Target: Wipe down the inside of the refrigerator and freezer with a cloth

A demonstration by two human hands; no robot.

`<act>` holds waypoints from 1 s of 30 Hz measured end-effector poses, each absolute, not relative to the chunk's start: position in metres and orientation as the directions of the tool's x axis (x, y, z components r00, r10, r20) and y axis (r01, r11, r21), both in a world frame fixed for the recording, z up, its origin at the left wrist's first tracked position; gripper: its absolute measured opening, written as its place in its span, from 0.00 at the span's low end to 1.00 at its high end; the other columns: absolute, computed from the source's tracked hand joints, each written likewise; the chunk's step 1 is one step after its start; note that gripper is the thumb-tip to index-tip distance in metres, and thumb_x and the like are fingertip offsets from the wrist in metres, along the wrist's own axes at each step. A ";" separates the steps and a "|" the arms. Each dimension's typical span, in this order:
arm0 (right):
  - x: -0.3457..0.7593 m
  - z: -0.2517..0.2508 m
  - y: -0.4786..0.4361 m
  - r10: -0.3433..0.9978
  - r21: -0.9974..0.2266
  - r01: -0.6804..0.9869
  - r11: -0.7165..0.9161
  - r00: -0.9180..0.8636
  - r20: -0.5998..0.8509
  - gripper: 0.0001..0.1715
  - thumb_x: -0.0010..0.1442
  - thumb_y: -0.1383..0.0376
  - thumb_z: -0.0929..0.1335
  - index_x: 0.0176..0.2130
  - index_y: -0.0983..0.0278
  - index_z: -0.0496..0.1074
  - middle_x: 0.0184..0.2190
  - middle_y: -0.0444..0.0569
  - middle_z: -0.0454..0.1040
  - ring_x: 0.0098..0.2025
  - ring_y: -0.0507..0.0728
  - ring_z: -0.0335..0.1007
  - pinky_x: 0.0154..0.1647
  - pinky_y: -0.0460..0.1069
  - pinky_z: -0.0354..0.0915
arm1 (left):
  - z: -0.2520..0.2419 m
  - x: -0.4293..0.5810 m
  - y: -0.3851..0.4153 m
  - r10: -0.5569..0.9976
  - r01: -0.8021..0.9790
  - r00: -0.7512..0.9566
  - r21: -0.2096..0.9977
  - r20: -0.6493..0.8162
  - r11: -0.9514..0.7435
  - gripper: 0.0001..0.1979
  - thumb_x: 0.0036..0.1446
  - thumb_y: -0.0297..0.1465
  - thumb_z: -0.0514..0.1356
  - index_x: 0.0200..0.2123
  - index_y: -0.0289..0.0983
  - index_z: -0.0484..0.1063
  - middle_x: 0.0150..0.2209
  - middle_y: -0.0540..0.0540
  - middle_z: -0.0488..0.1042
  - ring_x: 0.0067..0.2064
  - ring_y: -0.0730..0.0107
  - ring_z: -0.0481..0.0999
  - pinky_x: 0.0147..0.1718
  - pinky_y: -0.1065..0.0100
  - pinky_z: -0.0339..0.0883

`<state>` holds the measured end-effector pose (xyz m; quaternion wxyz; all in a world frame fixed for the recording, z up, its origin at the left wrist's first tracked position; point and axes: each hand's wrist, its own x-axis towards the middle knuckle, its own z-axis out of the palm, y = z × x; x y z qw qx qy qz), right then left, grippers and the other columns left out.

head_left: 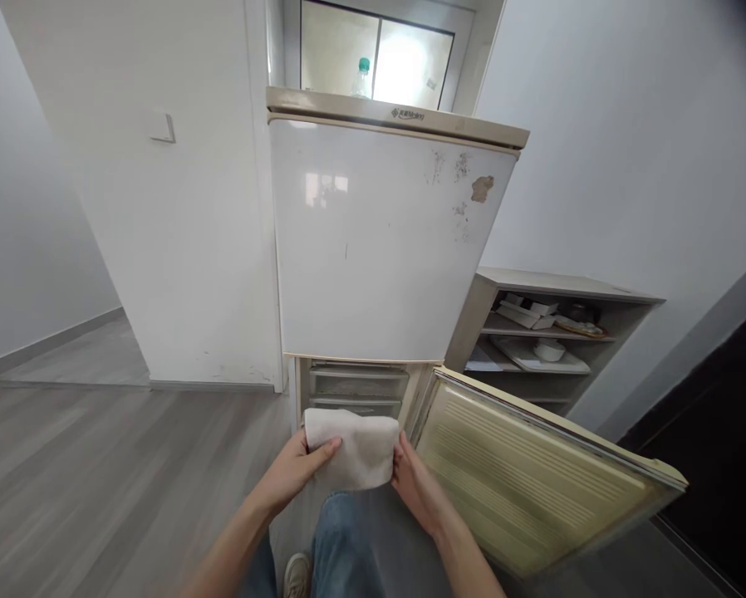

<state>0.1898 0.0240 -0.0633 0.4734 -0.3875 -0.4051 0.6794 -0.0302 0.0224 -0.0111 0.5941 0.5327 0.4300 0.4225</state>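
Observation:
A folded white cloth (360, 457) is stretched between my two hands, low in front of the refrigerator (373, 241). My left hand (298, 469) grips its left end, thumb on top. At the right end, my right hand (414, 482) pinches the edge with curled fingers. Behind the cloth is the open lower compartment, where clear drawer fronts (359, 384) show; the cloth hides their lower part. The lower door (535, 465) swings out to the right, its yellowed ribbed inner side facing up toward me. The upper door is closed, with worn patches near its right edge.
Right of the refrigerator stands a low shelf unit (572, 286) holding boxes, a white bowl (548, 350) and trays. A green-capped bottle (363, 76) is behind the refrigerator top, by the window. Grey wood-look floor (130, 473) spreads left; a dark door is at far right.

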 end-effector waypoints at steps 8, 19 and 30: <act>0.182 -0.035 0.026 0.976 -0.979 -0.201 0.024 -0.206 0.066 0.27 0.49 0.52 0.74 0.47 0.59 0.73 0.44 0.51 0.76 0.47 0.58 0.71 0.50 0.53 0.65 | -0.001 -0.044 0.025 0.973 0.277 0.229 0.956 0.027 -0.092 0.23 0.53 0.46 0.58 0.48 0.39 0.72 0.49 0.41 0.77 0.49 0.56 0.75 0.48 0.60 0.69; 0.195 -0.029 0.029 0.986 -0.984 0.091 0.153 -0.083 0.145 0.23 0.50 0.52 0.73 0.42 0.62 0.75 0.39 0.53 0.78 0.42 0.61 0.73 0.41 0.53 0.68 | 0.010 -0.055 0.028 0.971 0.382 0.239 0.918 0.017 -0.110 0.19 0.51 0.47 0.59 0.38 0.40 0.78 0.36 0.44 0.81 0.40 0.58 0.76 0.37 0.63 0.69; 0.190 -0.011 0.025 0.971 -0.972 -0.032 0.232 -0.044 0.233 0.17 0.55 0.51 0.70 0.37 0.61 0.71 0.40 0.49 0.71 0.41 0.55 0.68 0.40 0.47 0.65 | 0.015 -0.050 0.022 0.973 0.140 0.184 0.977 0.137 -0.163 0.15 0.53 0.43 0.59 0.38 0.42 0.76 0.59 0.42 0.67 0.56 0.54 0.69 0.52 0.59 0.65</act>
